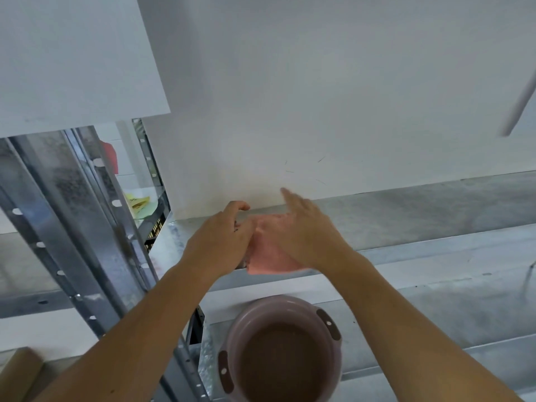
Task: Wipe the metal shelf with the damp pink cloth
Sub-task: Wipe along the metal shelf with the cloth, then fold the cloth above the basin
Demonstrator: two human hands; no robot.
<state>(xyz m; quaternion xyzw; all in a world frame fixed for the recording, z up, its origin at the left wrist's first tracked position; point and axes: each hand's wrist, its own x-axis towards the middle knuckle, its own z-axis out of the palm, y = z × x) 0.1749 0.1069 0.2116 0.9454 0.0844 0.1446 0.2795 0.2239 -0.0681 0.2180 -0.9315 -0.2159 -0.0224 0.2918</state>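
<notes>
A pink basin (282,348) with dark handles stood on a lower level, holding brownish water. A white wall (319,97) rose behind. To the left were a perforated steel upright (72,221), yellow and green papers (142,206), and a red item (110,156).

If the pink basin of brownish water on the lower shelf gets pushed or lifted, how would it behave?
The round pink basin looks well filled with brownish water, so it is probably heavy for its size and apt to slosh. It sits flat on the lower metal shelf, so tipping seems unlikely. The dark side handles suggest lifting with both hands.
</notes>
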